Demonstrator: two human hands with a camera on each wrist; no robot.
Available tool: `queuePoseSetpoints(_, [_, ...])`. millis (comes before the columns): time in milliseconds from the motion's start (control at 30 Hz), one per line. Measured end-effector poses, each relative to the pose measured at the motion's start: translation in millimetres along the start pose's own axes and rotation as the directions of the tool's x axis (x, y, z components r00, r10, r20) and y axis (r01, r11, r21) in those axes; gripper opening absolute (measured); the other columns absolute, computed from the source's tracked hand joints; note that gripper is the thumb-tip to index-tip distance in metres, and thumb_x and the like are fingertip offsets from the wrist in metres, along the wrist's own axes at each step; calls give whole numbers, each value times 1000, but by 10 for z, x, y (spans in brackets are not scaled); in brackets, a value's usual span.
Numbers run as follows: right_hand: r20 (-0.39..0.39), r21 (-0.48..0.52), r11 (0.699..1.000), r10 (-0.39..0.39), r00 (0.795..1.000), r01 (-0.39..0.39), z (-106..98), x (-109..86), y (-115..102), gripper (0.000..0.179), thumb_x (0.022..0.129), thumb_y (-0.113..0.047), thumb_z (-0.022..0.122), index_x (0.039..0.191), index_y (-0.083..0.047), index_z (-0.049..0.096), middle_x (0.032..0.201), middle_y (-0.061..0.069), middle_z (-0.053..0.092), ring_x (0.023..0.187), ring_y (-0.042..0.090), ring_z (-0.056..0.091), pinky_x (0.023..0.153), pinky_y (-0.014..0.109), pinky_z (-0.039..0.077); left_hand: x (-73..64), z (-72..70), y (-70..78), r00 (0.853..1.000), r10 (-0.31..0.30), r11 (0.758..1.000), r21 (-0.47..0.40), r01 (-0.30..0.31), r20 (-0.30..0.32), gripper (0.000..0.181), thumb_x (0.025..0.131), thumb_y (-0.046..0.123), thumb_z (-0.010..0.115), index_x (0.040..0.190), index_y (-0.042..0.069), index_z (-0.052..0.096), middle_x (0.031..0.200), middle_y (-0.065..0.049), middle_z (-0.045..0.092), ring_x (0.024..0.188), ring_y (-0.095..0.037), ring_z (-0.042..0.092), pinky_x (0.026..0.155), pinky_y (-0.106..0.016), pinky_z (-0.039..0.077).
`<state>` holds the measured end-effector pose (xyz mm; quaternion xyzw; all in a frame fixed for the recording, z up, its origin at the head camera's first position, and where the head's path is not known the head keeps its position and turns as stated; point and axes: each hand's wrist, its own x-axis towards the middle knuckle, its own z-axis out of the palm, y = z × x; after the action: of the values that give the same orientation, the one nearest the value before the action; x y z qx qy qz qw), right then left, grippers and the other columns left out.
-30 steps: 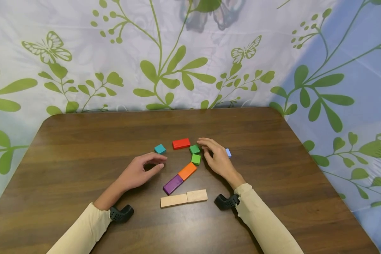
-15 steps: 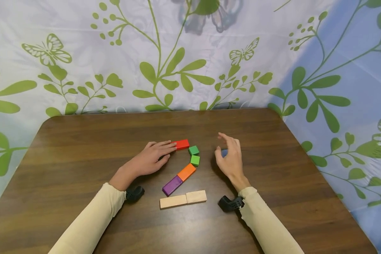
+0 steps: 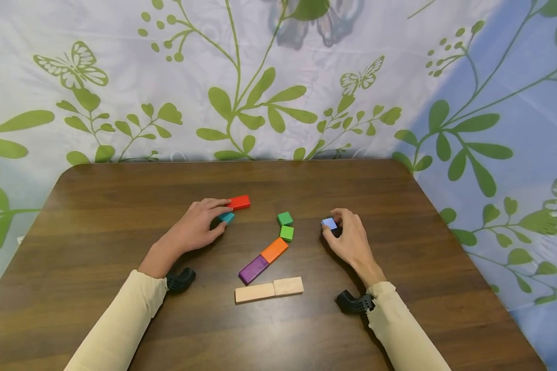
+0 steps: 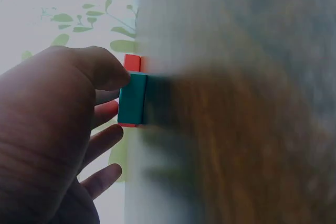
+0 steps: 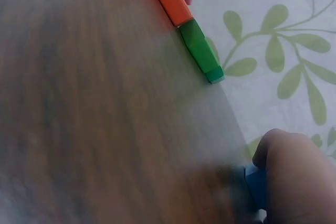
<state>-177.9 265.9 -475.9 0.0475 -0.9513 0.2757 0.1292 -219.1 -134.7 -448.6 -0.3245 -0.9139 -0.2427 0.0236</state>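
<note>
My left hand (image 3: 192,224) has its thumb and a finger around a teal block (image 3: 227,218), while other fingertips reach a red block (image 3: 240,202) just beyond. The left wrist view shows the thumb at the corner of the teal block (image 4: 133,98), with the red block (image 4: 132,62) behind. On the right, a light blue block (image 3: 328,223) sits between the thumb and index finger of my right hand (image 3: 350,239). In the right wrist view, the hand (image 5: 294,177) partly hides the blue block (image 5: 256,187).
Between the hands, a dark green block (image 3: 285,218), a light green block (image 3: 287,233), an orange block (image 3: 275,250) and a purple block (image 3: 254,269) form a bent line. Two plain wooden blocks (image 3: 269,290) lie end to end nearer me on the brown table (image 3: 260,340).
My left hand came onto the red block, and that block has shifted left beside the teal one. My right hand left the green blocks and moved right to the blue block.
</note>
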Motion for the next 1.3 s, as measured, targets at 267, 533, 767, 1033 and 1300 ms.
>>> queuePoseSetpoints(267, [-48, 92, 994, -49, 998, 53, 44, 60, -21, 32, 92, -19, 77, 119, -4, 67, 103, 13, 69, 90, 28, 64, 82, 44, 54, -7, -40, 42, 1000, 17, 1000, -11, -17, -24, 34, 98, 15, 70, 129, 2, 70, 144, -17, 59, 136, -39, 49, 108, -62, 38])
queuePoseSetpoints(533, [-65, 258, 960, -98, 993, 112, 137, 232, -40, 29, 92, -19, 81, 118, -10, 73, 109, 11, 75, 95, 27, 74, 88, 45, 60, 122, -38, 311, 1000, 10, 983, -182, -15, -29, 37, 100, 14, 67, 135, 2, 66, 130, -15, 66, 121, -33, 60, 104, -55, 48])
queuePoseSetpoints(767, [-27, 354, 931, -83, 996, 88, 207, 381, -122, 26, 93, -24, 79, 119, -18, 76, 118, 5, 75, 103, 24, 74, 92, 44, 58, 300, 119, 446, 1000, 4, 948, -319, -4, 0, 33, 102, 12, 64, 132, 0, 67, 108, -7, 72, 93, -18, 66, 83, -37, 57])
queuePoseSetpoints(1033, [-25, 475, 867, -156, 987, 149, 318, 524, -259, 23, 91, -21, 80, 114, -16, 77, 123, 2, 75, 106, 22, 73, 95, 41, 57, 431, 324, 455, 997, -73, 924, -379, 54, -34, 33, 103, 16, 64, 133, 2, 67, 114, -8, 73, 100, -20, 68, 89, -39, 57])
queuePoseSetpoints(1300, [-30, 500, 828, -275, 961, 252, 361, 563, -404, 23, 90, -14, 81, 113, -15, 78, 124, 3, 75, 105, 20, 72, 92, 38, 58, 508, 368, 438, 993, -67, 900, -436, 20, -92, 36, 102, 17, 66, 136, 5, 66, 116, -9, 73, 101, -20, 70, 89, -39, 57])
